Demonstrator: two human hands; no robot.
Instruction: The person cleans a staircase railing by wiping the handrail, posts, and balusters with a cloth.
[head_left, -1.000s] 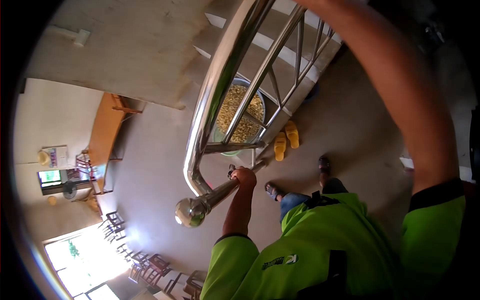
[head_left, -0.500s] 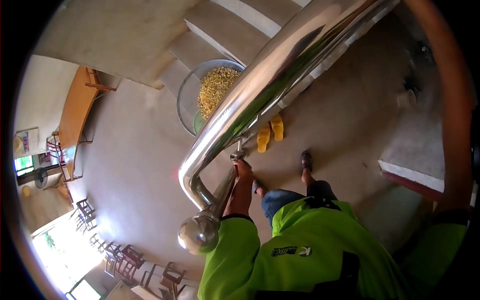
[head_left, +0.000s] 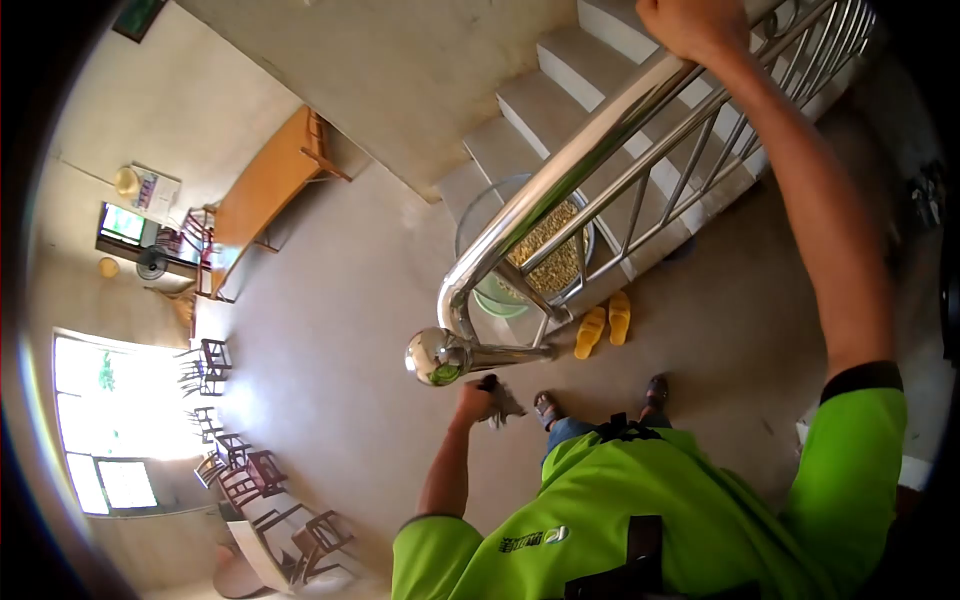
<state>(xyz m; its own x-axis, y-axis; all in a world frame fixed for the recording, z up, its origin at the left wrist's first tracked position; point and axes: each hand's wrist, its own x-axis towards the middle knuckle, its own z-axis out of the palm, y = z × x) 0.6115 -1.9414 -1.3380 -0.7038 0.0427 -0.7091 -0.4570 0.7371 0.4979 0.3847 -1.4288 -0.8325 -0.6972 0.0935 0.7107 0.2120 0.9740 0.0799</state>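
The polished metal handrail point(head_left: 545, 200) slants up along the staircase and curls down at its lower end to a shiny ball point(head_left: 437, 356). My right hand point(head_left: 700, 28) is closed over the upper part of this rail, arm stretched out. Below the ball, apart from the metal, my left hand point(head_left: 474, 402) is closed on a dark, crumpled cloth point(head_left: 502, 402) that hangs from the fingers. Behind the balusters stands a wide round basin point(head_left: 462, 222) with yellowish grains point(head_left: 550, 255), partly hidden by the rail. A green container point(head_left: 500, 300) shows at its near side.
Concrete stairs point(head_left: 575, 95) rise behind the rail. Yellow slippers point(head_left: 604, 328) lie on the floor by my feet. A long wooden table point(head_left: 262, 190) stands at the far left wall, and several wooden chairs point(head_left: 265, 472) are near the bright window point(head_left: 110, 420).
My view has drawn back from the rail. My left hand has moved from the rail's lower post to below the ball, where the cloth shows. My right hand has come into view on the rail.
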